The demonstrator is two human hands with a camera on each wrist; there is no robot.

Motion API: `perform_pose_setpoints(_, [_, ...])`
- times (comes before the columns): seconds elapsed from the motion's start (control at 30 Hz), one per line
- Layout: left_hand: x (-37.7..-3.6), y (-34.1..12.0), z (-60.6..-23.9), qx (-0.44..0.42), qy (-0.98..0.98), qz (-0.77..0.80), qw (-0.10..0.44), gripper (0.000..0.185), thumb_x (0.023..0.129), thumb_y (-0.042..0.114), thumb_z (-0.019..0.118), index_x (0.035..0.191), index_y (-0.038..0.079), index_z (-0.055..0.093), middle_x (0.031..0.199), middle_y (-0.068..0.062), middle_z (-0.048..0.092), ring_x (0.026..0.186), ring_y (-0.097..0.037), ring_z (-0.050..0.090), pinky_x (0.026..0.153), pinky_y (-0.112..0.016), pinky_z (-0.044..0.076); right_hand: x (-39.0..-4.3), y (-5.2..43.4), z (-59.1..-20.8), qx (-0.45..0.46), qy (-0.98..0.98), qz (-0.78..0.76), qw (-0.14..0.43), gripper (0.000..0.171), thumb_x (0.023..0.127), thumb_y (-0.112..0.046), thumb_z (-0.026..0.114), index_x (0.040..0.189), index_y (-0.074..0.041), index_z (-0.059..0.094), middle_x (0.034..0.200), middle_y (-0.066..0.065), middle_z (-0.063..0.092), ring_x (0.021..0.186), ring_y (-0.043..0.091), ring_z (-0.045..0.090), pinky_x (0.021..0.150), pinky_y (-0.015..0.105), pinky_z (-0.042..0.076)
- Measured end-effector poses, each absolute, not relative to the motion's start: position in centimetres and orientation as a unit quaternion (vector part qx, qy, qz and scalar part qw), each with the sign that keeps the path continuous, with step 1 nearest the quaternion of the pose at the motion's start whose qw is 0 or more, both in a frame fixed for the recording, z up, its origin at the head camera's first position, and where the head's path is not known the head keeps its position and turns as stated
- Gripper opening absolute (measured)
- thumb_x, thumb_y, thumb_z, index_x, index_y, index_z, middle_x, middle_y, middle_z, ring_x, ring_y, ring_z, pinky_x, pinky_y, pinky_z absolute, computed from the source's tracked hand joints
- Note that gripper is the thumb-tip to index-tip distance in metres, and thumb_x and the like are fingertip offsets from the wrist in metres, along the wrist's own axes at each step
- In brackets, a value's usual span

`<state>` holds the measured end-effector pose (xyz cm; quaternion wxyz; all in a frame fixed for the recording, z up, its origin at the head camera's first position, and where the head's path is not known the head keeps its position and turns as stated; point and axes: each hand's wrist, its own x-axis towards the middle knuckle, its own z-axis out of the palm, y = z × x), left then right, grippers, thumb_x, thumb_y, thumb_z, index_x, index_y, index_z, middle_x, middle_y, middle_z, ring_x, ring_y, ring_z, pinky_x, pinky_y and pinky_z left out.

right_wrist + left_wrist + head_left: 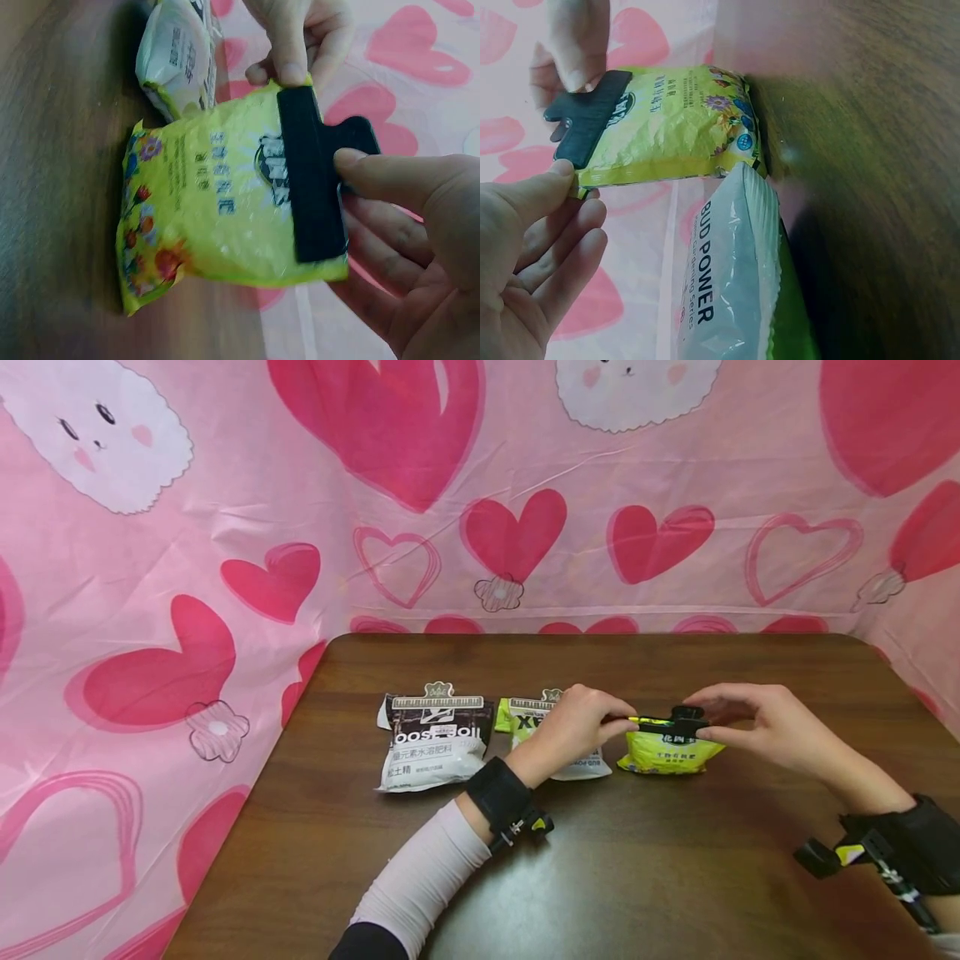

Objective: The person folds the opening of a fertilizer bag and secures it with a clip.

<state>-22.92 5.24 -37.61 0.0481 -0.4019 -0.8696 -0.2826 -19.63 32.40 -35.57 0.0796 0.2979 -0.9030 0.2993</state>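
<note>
Around wooden table (pixel 600 877), pink heart-print sheeting (pixel 675 460)

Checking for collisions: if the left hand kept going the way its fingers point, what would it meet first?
Probably the black clip on the yellow bag, whose top edge the left hand already pinches; beyond it, the right hand.

I see open surface (pixel 637 877) in front of the packets, wide enough for a hand. The white packet (pixel 577 764) presses against the yellow packet (pixel 667 752); the dark packet (pixel 431 743) blocks the left, the pink cloth (pixel 480 485) the rear.
</note>
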Motion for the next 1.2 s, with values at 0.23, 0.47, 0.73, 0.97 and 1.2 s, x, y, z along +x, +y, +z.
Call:
perform_pose_setpoints(0.23, [-22.9, 5.2, -37.8, -0.413, -0.867, -0.273, 0.055, 0.023, 0.097, 0.030, 0.062, 0.111, 0.018, 0.077, 0.099, 0.006, 0.077, 0.076, 0.005, 0.064, 0.067, -0.006, 0.044, -19.3, 33.7, -36.5, 0.245, -0.925, 0.287, 0.044, 0.029, 0.079, -0.013, 0.083, 0.107, -0.019, 0.073, 0.099, 0.000, 0.075, 0.085, -0.009, 0.062, 0.072, 0.008, 0.049])
perform_pose_setpoints(0.47, [-22.8, 5.3, -37.6, -0.420, -0.865, -0.270, 0.053, 0.023, 0.099, 0.028, 0.060, 0.110, 0.017, 0.077, 0.098, 0.005, 0.077, 0.069, 0.007, 0.060, 0.065, -0.007, 0.043, -19.2, 34.5, -36.9, 0.243, -0.925, 0.289, 0.044, 0.023, 0.082, -0.011, 0.080, 0.102, -0.021, 0.074, 0.094, -0.009, 0.074, 0.084, -0.009, 0.062, 0.068, 0.008, 0.048])
perform_pose_setpoints(0.73, [-22.5, 6.1, -37.2, -0.424, -0.866, -0.262, 0.033, 0.023, 0.099, 0.027, 0.061, 0.110, 0.016, 0.077, 0.099, 0.005, 0.077, 0.069, 0.006, 0.059, 0.067, -0.006, 0.042, -19.4, 35.6, -37.6, 0.251, -0.919, 0.299, 0.056, 0.026, 0.079, -0.004, 0.080, 0.102, -0.016, 0.075, 0.092, -0.017, 0.071, 0.080, -0.008, 0.061, 0.066, 0.008, 0.047])
perform_pose_setpoints(0.97, [-22.7, 6.9, -37.3, -0.411, -0.867, -0.282, 0.010, 0.022, 0.099, 0.026, 0.061, 0.109, 0.018, 0.078, 0.093, 0.007, 0.076, 0.065, 0.006, 0.055, 0.062, -0.007, 0.040, -19.6, 36.7, -37.9, 0.228, -0.918, 0.322, 0.038, 0.023, 0.085, -0.007, 0.076, 0.107, -0.013, 0.073, 0.097, -0.022, 0.068, 0.081, -0.005, 0.060, 0.067, 0.010, 0.049])
perform_pose_setpoints(1.2, [-23.2, 7.6, -37.4, -0.375, -0.865, -0.333, -0.033, 0.021, 0.099, 0.023, 0.060, 0.108, 0.015, 0.078, 0.089, 0.002, 0.077, 0.069, -0.002, 0.068, 0.055, -0.011, 0.041, -19.8, 37.2, -38.4, 0.182, -0.926, 0.330, 0.017, 0.021, 0.093, -0.014, 0.069, 0.114, -0.016, 0.072, 0.102, -0.018, 0.068, 0.083, -0.001, 0.059, 0.067, 0.015, 0.050])
